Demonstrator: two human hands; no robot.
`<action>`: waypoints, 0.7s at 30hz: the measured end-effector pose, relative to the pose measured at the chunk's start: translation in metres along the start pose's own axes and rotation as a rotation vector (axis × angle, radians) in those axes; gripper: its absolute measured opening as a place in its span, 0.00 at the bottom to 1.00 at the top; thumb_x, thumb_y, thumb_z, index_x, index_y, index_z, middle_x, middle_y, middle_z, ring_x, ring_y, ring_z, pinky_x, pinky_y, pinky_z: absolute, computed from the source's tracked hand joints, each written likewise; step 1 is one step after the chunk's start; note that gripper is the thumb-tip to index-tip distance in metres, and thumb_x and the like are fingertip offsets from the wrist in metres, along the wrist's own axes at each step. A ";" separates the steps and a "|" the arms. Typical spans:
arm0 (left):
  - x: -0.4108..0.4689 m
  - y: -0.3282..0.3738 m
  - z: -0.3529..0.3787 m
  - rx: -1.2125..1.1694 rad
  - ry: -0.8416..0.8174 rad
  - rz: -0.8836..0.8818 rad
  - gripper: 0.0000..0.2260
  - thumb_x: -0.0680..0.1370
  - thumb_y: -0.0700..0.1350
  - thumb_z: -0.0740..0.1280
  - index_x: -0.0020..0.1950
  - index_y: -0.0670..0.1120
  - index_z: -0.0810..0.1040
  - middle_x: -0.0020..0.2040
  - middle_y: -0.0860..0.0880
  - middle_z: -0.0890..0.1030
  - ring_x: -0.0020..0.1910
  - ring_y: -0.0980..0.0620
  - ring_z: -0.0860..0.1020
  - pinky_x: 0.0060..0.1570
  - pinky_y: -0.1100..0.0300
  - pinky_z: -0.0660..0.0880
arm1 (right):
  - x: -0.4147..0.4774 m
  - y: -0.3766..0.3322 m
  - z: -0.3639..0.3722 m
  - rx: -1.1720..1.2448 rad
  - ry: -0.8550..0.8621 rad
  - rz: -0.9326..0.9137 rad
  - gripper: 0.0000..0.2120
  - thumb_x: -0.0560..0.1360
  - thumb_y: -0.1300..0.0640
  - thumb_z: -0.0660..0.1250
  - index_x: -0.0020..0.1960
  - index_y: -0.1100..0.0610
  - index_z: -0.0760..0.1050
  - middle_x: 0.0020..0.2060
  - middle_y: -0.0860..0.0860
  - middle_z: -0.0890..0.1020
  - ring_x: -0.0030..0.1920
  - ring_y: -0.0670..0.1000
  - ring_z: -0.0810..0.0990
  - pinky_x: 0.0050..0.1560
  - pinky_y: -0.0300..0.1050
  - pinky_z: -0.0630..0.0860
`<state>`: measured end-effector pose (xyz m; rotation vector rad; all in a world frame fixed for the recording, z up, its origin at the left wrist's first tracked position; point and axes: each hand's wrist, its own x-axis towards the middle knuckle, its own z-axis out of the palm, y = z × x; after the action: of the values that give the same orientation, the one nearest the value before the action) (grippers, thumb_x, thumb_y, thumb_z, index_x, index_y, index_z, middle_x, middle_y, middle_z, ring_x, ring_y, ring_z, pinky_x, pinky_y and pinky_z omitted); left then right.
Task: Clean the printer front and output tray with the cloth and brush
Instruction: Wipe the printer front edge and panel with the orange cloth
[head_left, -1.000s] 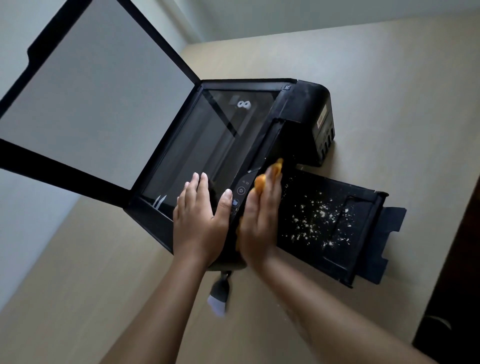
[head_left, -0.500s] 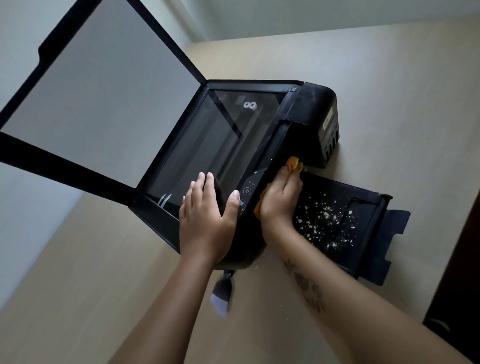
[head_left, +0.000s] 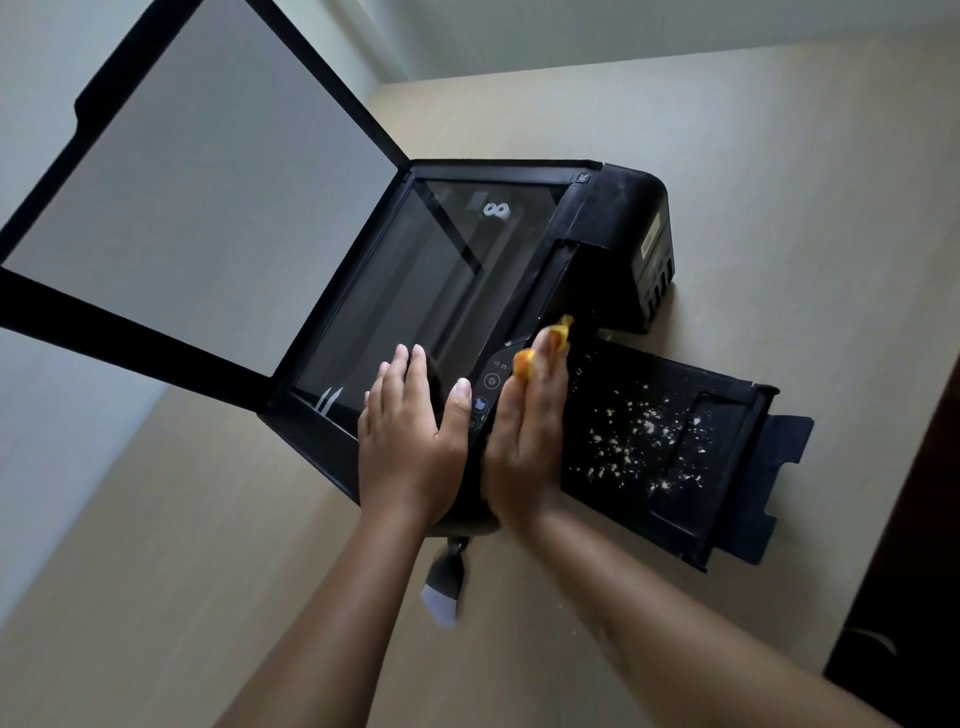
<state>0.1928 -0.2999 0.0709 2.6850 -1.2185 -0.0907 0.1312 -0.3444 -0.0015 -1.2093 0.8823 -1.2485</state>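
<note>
Scanner lid (head_left: 197, 192) up at far left, glass bed (head_left: 415, 291) exposed. Black printer (head_left: 613, 223) sits on beige table (head_left: 779, 156). Left hand (head_left: 410, 441) flat, fingers spread, palm down on printer's near top corner, holding nothing. Brush (head_left: 444, 584) lies on table just below that corner, bristles toward camera. Right hand (head_left: 527, 426) flat against printer front, pressing orange cloth (head_left: 540, 348) under fingers. Output tray (head_left: 670, 447) extends right, dotted with white crumbs (head_left: 639, 436).
</note>
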 end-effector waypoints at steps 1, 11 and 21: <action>0.000 0.000 0.000 -0.004 0.001 0.000 0.33 0.78 0.64 0.48 0.80 0.51 0.54 0.80 0.52 0.53 0.78 0.55 0.48 0.76 0.50 0.48 | 0.019 -0.001 -0.001 0.002 0.037 -0.017 0.26 0.82 0.54 0.51 0.77 0.64 0.55 0.78 0.58 0.54 0.78 0.53 0.50 0.78 0.46 0.49; -0.001 0.001 0.001 0.011 -0.001 -0.010 0.33 0.78 0.64 0.47 0.80 0.50 0.54 0.80 0.52 0.53 0.78 0.54 0.48 0.76 0.51 0.48 | 0.054 0.010 0.003 0.100 0.250 0.282 0.36 0.76 0.39 0.49 0.74 0.63 0.63 0.73 0.59 0.66 0.74 0.54 0.63 0.74 0.54 0.59; -0.001 0.001 -0.001 -0.017 -0.013 -0.008 0.32 0.78 0.63 0.48 0.80 0.51 0.54 0.80 0.53 0.53 0.78 0.55 0.48 0.76 0.50 0.48 | -0.030 0.013 -0.015 -0.105 -0.176 -0.235 0.24 0.84 0.51 0.50 0.78 0.58 0.53 0.78 0.57 0.51 0.78 0.58 0.50 0.77 0.51 0.53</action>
<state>0.1909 -0.2997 0.0721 2.6787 -1.2052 -0.1191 0.1150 -0.3192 -0.0206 -1.5166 0.6977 -1.2697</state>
